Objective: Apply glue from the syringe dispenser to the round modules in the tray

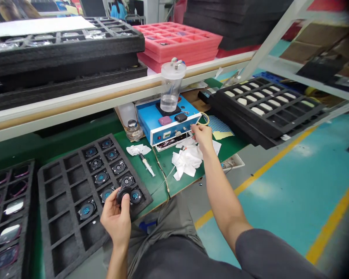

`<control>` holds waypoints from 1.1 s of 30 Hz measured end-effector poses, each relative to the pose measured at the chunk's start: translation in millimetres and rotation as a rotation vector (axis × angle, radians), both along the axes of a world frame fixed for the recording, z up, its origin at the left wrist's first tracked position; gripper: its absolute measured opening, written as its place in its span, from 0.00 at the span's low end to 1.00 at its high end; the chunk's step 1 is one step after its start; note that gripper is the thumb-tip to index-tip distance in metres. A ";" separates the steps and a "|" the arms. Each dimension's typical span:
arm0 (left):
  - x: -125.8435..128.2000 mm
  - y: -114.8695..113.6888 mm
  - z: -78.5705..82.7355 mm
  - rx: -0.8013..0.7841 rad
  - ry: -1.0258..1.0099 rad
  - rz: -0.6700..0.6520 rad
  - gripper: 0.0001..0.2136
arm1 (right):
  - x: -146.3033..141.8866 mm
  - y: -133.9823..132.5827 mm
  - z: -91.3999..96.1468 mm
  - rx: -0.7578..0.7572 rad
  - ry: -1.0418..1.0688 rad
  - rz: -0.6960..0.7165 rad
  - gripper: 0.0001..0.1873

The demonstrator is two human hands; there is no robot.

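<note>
At the far left I see a dark tray [31, 217] of glossy pieces [11, 234], and above it on the shelf [61, 116] a black stack [66, 54]. Next comes a tray [59, 199] lying askew on the green table [135, 166], its right-hand cells holding round modules and most of its left-hand cells bare. My left hand [116, 221] is over this tray's near right part, fingers curled in and thumb pressed on the face of a dark disc [123, 193], which it holds up above the modules. Beyond the tray stand a capped jar [133, 131] and, nearer me, a syringe [147, 164] with its upper end by a tissue [138, 149]. Then a blue box [145, 120] bears an upright clear cup [170, 91], with crumpled wipes [187, 159] in front. My right hand [203, 135] is at the box's right front end, thumb and fingers drawn nearly together; I cannot tell whether anything is pinched there. Farther right sits a black tray [285, 118] of pale pieces [257, 111].
</note>
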State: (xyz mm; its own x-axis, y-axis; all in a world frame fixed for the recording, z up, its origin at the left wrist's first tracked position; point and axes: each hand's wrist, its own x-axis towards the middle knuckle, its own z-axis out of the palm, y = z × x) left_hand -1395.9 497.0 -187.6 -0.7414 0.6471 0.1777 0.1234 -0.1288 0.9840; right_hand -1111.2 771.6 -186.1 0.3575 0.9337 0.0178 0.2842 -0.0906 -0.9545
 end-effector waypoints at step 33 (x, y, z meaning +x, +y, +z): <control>-41.7 -41.4 -12.8 -0.076 1.112 0.158 0.13 | -92.6 -184.9 13.5 0.287 -0.973 1.260 0.12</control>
